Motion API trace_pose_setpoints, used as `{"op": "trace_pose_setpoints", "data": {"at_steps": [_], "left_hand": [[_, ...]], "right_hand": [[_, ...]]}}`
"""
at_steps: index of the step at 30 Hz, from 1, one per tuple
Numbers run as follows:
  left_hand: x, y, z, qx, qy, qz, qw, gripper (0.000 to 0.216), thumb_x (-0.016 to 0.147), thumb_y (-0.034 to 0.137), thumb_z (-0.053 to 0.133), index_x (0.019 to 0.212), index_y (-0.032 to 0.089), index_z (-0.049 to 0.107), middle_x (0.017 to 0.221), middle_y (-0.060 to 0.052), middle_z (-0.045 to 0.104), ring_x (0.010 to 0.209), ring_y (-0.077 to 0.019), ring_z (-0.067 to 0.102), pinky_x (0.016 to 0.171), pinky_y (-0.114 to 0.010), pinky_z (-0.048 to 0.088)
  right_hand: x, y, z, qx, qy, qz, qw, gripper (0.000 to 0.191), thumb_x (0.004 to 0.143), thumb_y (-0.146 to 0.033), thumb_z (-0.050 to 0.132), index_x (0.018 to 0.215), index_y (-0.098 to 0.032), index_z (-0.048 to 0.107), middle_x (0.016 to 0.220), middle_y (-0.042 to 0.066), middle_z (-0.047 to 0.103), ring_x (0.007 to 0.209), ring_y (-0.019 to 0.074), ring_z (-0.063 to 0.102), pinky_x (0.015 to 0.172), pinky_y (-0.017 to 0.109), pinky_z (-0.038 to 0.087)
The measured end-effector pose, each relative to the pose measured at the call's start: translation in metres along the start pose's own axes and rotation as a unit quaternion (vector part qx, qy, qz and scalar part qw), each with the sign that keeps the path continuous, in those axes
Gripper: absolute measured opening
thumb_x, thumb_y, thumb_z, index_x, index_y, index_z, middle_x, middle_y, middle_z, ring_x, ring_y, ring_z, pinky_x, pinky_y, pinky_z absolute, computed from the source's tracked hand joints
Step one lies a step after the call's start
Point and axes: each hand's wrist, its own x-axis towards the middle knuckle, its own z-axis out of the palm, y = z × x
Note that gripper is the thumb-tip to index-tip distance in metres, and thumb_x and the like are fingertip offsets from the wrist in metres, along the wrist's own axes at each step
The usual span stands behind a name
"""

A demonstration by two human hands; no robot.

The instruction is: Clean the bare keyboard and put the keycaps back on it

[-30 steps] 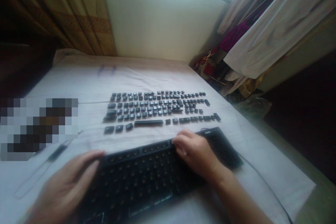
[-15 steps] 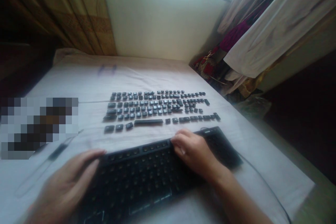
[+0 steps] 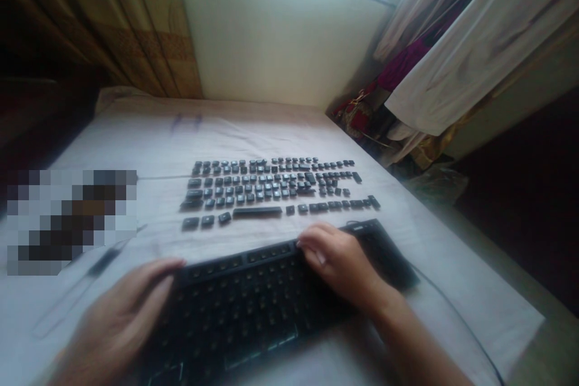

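A black keyboard [image 3: 253,301] with its keycaps off lies on a white cloth [image 3: 149,145] close to me. My left hand [image 3: 117,319] wraps around its left end, fingers closed on the edge. My right hand [image 3: 337,262] rests on the right half with its fingers curled over the far edge. Beyond the keyboard, several rows of loose black keycaps [image 3: 271,184] are laid out on the cloth in keyboard order, with the long space bar [image 3: 257,211] in the nearest row.
A thin dark tool [image 3: 103,262] lies on the cloth to the left, beside a blurred-out patch. The keyboard's cable [image 3: 456,319] runs off to the right. Hanging clothes [image 3: 452,60] and a curtain [image 3: 149,30] stand behind the table.
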Motion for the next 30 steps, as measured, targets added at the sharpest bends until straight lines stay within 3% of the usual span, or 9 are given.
{"op": "trace_pose_setpoints", "data": {"at_steps": [3, 7, 11, 14, 17, 21, 24, 30], "left_hand": [[-0.001, 0.002, 0.0, -0.008, 0.003, 0.014, 1.0, 0.038, 0.087, 0.064, 0.052, 0.105, 0.037, 0.071, 0.102, 0.005, 0.078, 0.091, -0.0147, 0.075, 0.086, -0.021, 0.058], [-0.002, 0.001, -0.001, 0.007, -0.001, 0.097, 0.995, 0.032, 0.091, 0.054, 0.052, 0.114, 0.038, 0.067, 0.109, 0.006, 0.077, 0.099, -0.0145, 0.073, 0.089, -0.021, 0.057], [-0.006, -0.001, 0.002, 0.047, -0.029, 0.159, 0.986, 0.037, 0.093, 0.048, 0.049, 0.128, 0.038, 0.058, 0.122, 0.006, 0.073, 0.112, -0.0166, 0.069, 0.1, -0.03, 0.053], [-0.01, 0.002, 0.004, 0.053, -0.028, 0.152, 0.986, 0.038, 0.096, 0.049, 0.043, 0.13, 0.037, 0.055, 0.128, 0.004, 0.069, 0.118, -0.0172, 0.066, 0.106, -0.036, 0.05], [-0.014, 0.007, 0.004, 0.065, -0.056, 0.172, 0.981, 0.041, 0.095, 0.047, 0.045, 0.134, 0.038, 0.052, 0.133, 0.005, 0.067, 0.12, -0.0166, 0.065, 0.102, -0.033, 0.053], [-0.016, 0.005, 0.005, 0.077, -0.073, 0.173, 0.979, 0.043, 0.096, 0.045, 0.043, 0.138, 0.038, 0.049, 0.14, 0.004, 0.062, 0.126, -0.0187, 0.061, 0.106, -0.04, 0.05], [-0.016, -0.001, 0.007, 0.062, -0.051, 0.156, 0.984, 0.042, 0.097, 0.044, 0.04, 0.137, 0.037, 0.05, 0.139, 0.003, 0.062, 0.127, -0.0198, 0.06, 0.112, -0.043, 0.045], [-0.017, -0.011, 0.009, 0.076, 0.012, 0.114, 0.99, 0.035, 0.096, 0.047, 0.043, 0.126, 0.037, 0.058, 0.122, 0.003, 0.071, 0.114, -0.0203, 0.067, 0.102, -0.037, 0.057]], "right_hand": [[0.0, -0.001, -0.01, -0.001, 0.023, 0.008, 1.0, 0.015, 0.087, -0.009, 0.056, 0.09, -0.019, 0.066, 0.085, 0.006, 0.071, 0.075, 0.0174, 0.069, 0.07, 0.026, 0.055], [0.002, -0.004, -0.034, -0.002, 0.039, -0.002, 0.999, 0.014, 0.089, -0.013, 0.056, 0.084, -0.021, 0.066, 0.081, 0.004, 0.07, 0.072, 0.0162, 0.069, 0.067, 0.026, 0.054], [0.006, -0.01, -0.045, -0.002, 0.065, 0.011, 0.998, 0.015, 0.09, -0.016, 0.056, 0.084, -0.021, 0.068, 0.081, 0.003, 0.069, 0.072, 0.015, 0.067, 0.067, 0.025, 0.053], [0.005, -0.012, -0.035, 0.002, 0.05, 0.011, 0.999, 0.015, 0.089, -0.014, 0.056, 0.084, -0.021, 0.068, 0.079, 0.002, 0.067, 0.07, 0.0145, 0.066, 0.066, 0.025, 0.052], [0.002, -0.012, -0.017, 0.002, 0.014, 0.01, 1.0, 0.017, 0.084, -0.008, 0.056, 0.083, -0.021, 0.066, 0.079, 0.002, 0.067, 0.069, 0.0143, 0.066, 0.065, 0.023, 0.051], [-0.001, -0.009, -0.003, -0.028, 0.017, 0.009, 0.999, 0.015, 0.08, -0.007, 0.059, 0.085, -0.02, 0.062, 0.079, 0.002, 0.067, 0.066, 0.0149, 0.065, 0.062, 0.023, 0.05], [-0.002, -0.006, -0.001, -0.038, 0.001, -0.002, 0.999, 0.015, 0.078, -0.005, 0.058, 0.081, -0.02, 0.06, 0.077, 0.001, 0.065, 0.064, 0.0141, 0.063, 0.06, 0.022, 0.048], [-0.005, -0.002, 0.0, -0.078, -0.007, -0.003, 0.997, 0.016, 0.078, -0.005, 0.057, 0.08, -0.02, 0.061, 0.077, 0.001, 0.063, 0.06, 0.0127, 0.059, 0.058, 0.022, 0.044]]}}
